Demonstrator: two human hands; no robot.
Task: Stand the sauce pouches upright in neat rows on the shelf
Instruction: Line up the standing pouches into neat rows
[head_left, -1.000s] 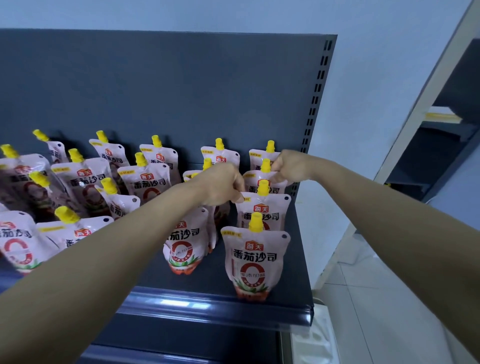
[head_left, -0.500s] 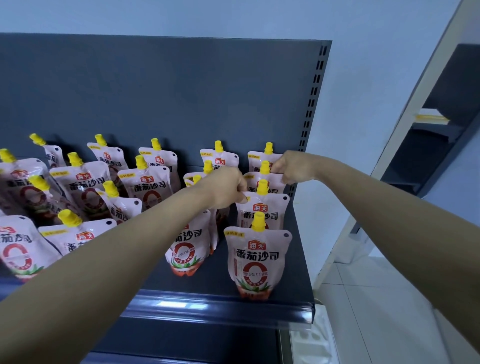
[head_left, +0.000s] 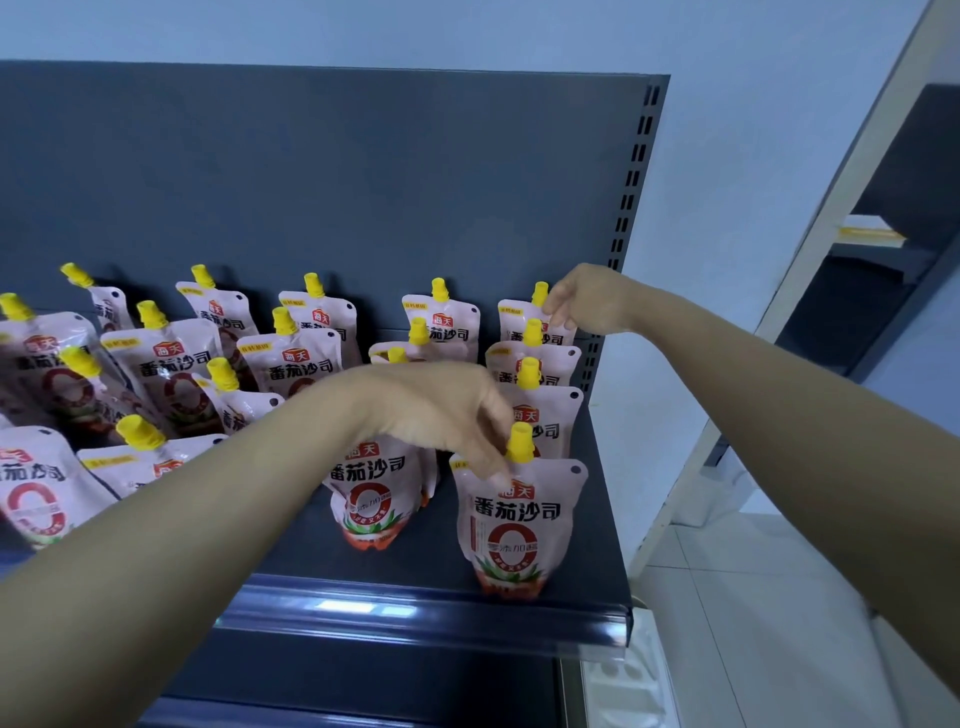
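Along the shelf's (head_left: 431, 561) right end our hands have parted: left hand (head_left: 436, 410) now pinches the front pouch (head_left: 519, 525), right hand (head_left: 587, 299) the rearmost pouch (head_left: 511, 317), so we judge that row is nearly squared.

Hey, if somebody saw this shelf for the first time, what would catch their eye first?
The crowd of pink plastic sauce pouches with yellow caps on the dark grey metal shelf, tidy in columns at right, leaning and jumbled at left. Then the two hands: the left hand touches the front right pouch, the right hand the rearmost pouch in that column.
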